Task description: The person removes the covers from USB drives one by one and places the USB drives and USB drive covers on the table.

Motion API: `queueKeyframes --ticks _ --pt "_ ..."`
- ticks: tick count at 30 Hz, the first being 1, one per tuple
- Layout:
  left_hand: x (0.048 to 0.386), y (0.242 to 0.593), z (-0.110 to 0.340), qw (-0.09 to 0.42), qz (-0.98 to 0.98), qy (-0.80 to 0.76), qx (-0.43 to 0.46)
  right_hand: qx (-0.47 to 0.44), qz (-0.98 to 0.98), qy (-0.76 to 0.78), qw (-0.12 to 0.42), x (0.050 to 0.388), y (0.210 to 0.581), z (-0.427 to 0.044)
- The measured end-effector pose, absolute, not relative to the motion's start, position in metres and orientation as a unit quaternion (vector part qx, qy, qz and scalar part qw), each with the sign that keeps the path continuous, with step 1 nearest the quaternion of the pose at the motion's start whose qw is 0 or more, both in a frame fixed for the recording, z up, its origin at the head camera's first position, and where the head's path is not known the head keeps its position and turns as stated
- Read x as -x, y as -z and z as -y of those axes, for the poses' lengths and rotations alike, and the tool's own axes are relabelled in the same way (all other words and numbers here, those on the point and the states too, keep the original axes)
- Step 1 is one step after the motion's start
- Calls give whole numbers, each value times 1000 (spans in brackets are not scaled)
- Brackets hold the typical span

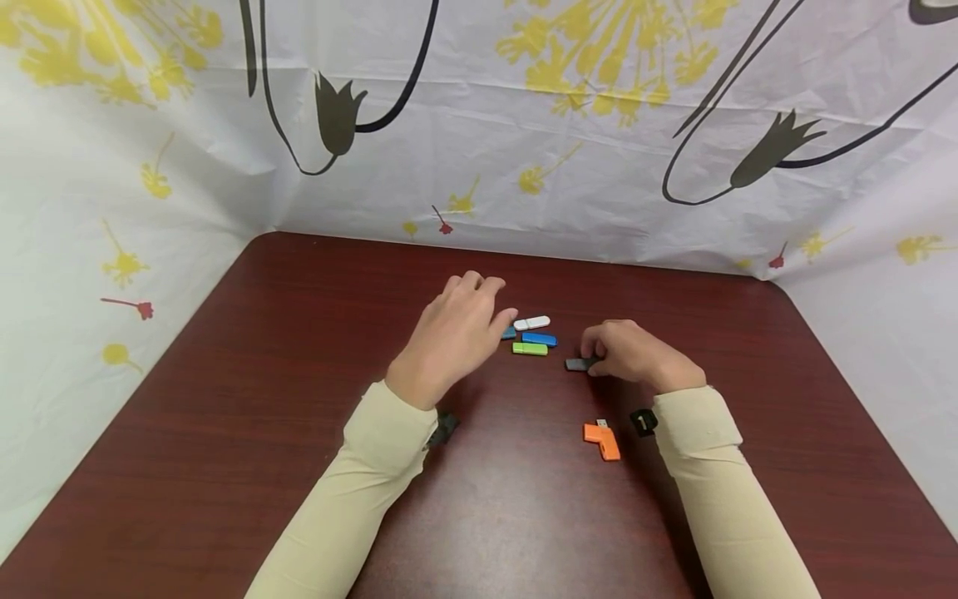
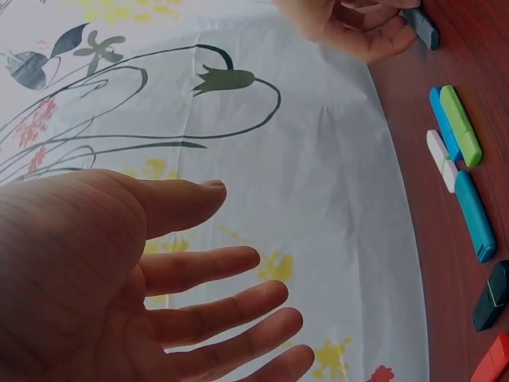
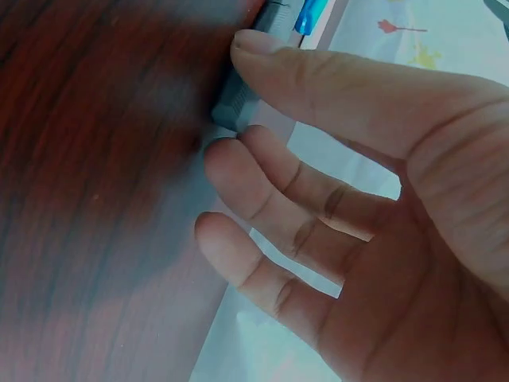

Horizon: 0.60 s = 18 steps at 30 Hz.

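Note:
My right hand (image 1: 636,353) is low over the table at the right, thumb and fingertips pinching one end of a dark grey USB stick (image 1: 578,364). In the right wrist view the thumb lies across this grey stick (image 3: 238,99), and the other fingers curl loosely beside it. My left hand (image 1: 452,333) hovers with nothing in it, fingers spread in the left wrist view. Close by its thumb are a white USB stick (image 1: 532,323), a blue one (image 1: 540,339), a green one (image 1: 530,349) and a teal one (image 2: 475,216), partly hidden by the hand in the head view.
A black USB stick (image 2: 493,294) and a red one (image 2: 491,362) continue the row in the left wrist view. An orange USB stick (image 1: 603,441) with its metal plug out lies nearer me. A patterned white cloth (image 1: 479,150) walls the dark red table (image 1: 486,516).

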<state>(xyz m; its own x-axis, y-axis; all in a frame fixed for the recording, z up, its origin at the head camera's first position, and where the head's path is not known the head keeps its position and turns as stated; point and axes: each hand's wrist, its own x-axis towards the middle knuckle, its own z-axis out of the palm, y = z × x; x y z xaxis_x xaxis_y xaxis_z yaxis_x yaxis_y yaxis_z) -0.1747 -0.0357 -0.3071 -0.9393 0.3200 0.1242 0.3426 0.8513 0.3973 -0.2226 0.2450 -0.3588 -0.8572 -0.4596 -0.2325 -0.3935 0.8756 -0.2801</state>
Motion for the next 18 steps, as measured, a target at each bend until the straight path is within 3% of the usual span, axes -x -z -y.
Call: queueKeyframes --ticks 8,18 --pt "176 306 38 19 961 221 164 206 -960 123 144 219 351 -252" --pt "176 304 42 32 960 234 152 234 -959 156 38 205 316 -242"
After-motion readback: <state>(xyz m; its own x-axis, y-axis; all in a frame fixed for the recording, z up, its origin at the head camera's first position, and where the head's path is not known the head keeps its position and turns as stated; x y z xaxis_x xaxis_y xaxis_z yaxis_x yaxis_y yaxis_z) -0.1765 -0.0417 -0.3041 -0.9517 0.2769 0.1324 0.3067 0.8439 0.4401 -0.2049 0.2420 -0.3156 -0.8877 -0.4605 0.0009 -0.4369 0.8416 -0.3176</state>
